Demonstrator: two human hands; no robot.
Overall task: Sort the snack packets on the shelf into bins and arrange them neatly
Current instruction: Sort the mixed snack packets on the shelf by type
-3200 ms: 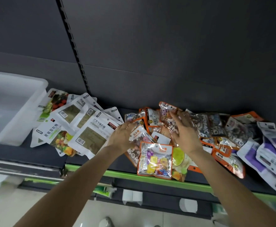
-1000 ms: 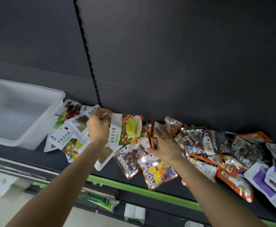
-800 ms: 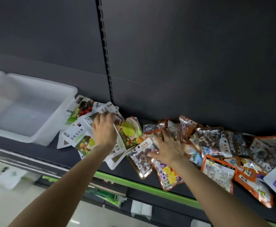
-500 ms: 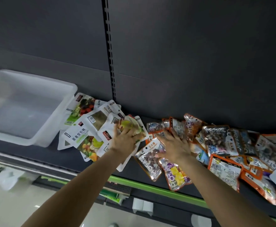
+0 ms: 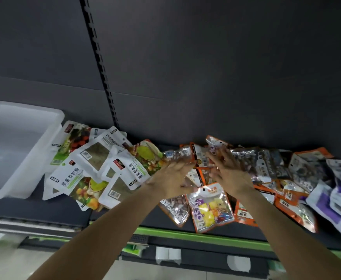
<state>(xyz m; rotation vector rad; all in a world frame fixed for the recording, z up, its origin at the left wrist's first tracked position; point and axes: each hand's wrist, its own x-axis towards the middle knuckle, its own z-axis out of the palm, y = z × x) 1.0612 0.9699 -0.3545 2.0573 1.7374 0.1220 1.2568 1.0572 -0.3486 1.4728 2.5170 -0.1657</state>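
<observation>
Left hand [image 5: 170, 179]: fingers spread over the orange-edged packets [image 5: 201, 158], grip unclear
Right hand [image 5: 229, 172]: fingers splayed, resting on that pile
White packets [image 5: 96, 166]: heaped left, beside the bin [image 5: 48, 136]
Shelf [image 5: 64, 207]: carries everything

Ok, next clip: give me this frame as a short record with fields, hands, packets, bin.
left hand: fingers spread over the orange packets, grip unclear
right hand: fingers spread on the same pile, grip unclear
white packets: heaped beside the bin
purple packets: far right
bin: white, left end of shelf, no packets visible inside
shelf: dark, green front strip
</observation>
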